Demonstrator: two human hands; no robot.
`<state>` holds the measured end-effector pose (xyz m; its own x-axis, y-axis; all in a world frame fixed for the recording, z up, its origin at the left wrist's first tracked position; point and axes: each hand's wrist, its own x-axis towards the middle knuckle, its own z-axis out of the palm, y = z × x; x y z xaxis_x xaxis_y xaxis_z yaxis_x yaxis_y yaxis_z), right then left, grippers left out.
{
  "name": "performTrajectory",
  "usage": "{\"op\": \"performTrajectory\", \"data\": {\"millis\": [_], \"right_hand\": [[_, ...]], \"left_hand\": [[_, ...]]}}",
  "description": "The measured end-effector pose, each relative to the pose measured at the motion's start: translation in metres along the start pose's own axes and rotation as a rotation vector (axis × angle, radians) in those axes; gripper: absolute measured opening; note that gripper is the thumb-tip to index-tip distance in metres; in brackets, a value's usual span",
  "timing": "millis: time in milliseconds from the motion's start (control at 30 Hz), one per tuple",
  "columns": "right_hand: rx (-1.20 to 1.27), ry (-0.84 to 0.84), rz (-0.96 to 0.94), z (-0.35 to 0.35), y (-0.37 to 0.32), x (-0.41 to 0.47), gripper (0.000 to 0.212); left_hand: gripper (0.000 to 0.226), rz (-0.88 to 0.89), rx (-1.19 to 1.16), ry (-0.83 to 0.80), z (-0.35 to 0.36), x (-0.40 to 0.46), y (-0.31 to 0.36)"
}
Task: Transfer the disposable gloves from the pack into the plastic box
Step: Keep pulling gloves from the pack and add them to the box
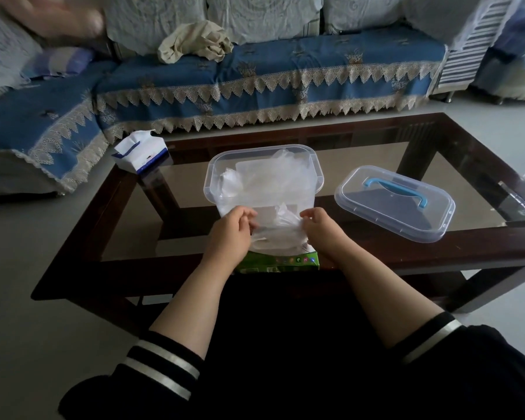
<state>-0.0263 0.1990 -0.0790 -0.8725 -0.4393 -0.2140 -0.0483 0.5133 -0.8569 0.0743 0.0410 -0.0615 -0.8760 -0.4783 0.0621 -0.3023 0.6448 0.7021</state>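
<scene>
At the glass table's (361, 165) near edge, left hand (229, 230) and right hand (323, 228) each pinch thin clear disposable gloves (277, 228) above the green pack (277, 262), beside the open clear plastic box (264, 174). The slippery film could slide free or tear if tugged.

The plastic box (264, 174) is clear, smooth plastic, as is its lid (394, 204), whose handle (397, 189) is glossy blue plastic. The disposable gloves (276, 231) are thin, filmy, translucent plastic, crinkled. The pack (279, 262) is glossy printed green. The surface (361, 165) is reflective glass framed in dark polished wood.
</scene>
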Motion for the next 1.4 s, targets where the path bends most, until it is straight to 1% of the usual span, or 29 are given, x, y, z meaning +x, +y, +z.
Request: {"op": "performTrajectory", "data": {"millis": [33,67,100,133,167,200,233,300,367,434,500,534,634,700,867,934,1000,1167,1234,1301,1334,1401], "right_hand": [[-0.004,-0.023,-0.016,-0.001,0.0,0.0,0.02],[-0.013,-0.055,-0.024,-0.002,-0.001,-0.001,0.031],[-0.017,-0.083,-0.035,-0.003,-0.002,-0.002,0.041],[-0.015,-0.113,-0.046,-0.005,-0.004,-0.003,0.05],[-0.013,-0.143,-0.059,-0.006,-0.004,-0.005,0.063],[-0.022,-0.164,-0.066,-0.008,-0.004,-0.006,0.078],[-0.047,-0.181,-0.062,-0.01,-0.003,-0.007,0.086],[-0.119,-0.207,-0.086,-0.014,-0.001,-0.008,0.078],[-0.166,-0.29,-0.11,-0.019,0.002,-0.01,0.074],[-0.213,-0.375,-0.099,-0.021,0.002,-0.01,0.083],[-0.359,-0.389,-0.121,-0.016,0.004,-0.01,0.098],[-0.46,-0.387,-0.145,-0.012,0.005,-0.009,0.102],[-0.731,-0.335,-0.252,-0.001,0.008,-0.007,0.096],[-0.759,-0.327,-0.251,-0.001,0.008,-0.006,0.1],[-0.718,-0.298,-0.218,-0.002,0.009,-0.005,0.104],[-0.738,-0.279,-0.207,-0.002,0.01,-0.004,0.102],[-0.752,-0.284,-0.194,-0.002,0.01,-0.005,0.101],[-0.706,-0.31,-0.202,-0.005,0.007,-0.006,0.106],[-0.684,-0.321,-0.205,-0.007,0.007,-0.005,0.106],[-0.663,-0.315,-0.202,-0.006,0.008,-0.006,0.103],[-0.651,-0.295,-0.199,-0.006,0.007,-0.006,0.102],[-0.628,-0.251,-0.2,-0.005,0.004,-0.007,0.098]], "left_hand": [[0.028,0.001,-0.071,-0.001,-0.002,-0.001,0.007],[0.039,0.007,-0.132,-0.036,-0.003,-0.003,0.014],[0.053,0.022,-0.159,-0.085,-0.003,-0.005,0.02],[0.064,0.055,-0.132,-0.113,-0.001,-0.007,0.024],[0.07,0.09,-0.072,-0.116,0.002,-0.009,0.027],[0.069,0.116,-0.015,-0.108,0.006,-0.01,0.029],[0.064,0.126,0.024,-0.081,0.01,-0.011,0.031],[0.045,0.157,0.063,0.043,0.022,-0.009,0.032],[0.029,0.208,0.057,0.169,0.031,-0.007,0.035],[0.025,0.236,0.033,0.238,0.036,-0.004,0.037],[0.024,0.28,0.054,0.292,0.037,-0.002,0.037],[0.024,0.319,0.079,0.309,0.036,-0.002,0.037],[0.024,0.45,0.143,0.275,0.033,0.002,0.037],[0.021,0.489,0.148,0.253,0.026,0.005,0.037],[0.017,0.628,0.156,0.235,-0.009,0.009,0.046],[0.019,0.608,0.107,0.193,-0.029,0.013,0.06],[0.022,0.581,0.006,0.159,-0.05,0.021,0.076],[0.026,0.567,-0.238,0.239,-0.093,0.05,0.11],[0.028,0.525,-0.354,0.24,-0.096,0.069,0.108],[0.029,0.44,-0.45,0.218,-0.091,0.085,0.096],[0.03,0.396,-0.459,0.219,-0.086,0.092,0.09],[0.032,0.325,-0.403,0.249,-0.073,0.104,0.076]]}}
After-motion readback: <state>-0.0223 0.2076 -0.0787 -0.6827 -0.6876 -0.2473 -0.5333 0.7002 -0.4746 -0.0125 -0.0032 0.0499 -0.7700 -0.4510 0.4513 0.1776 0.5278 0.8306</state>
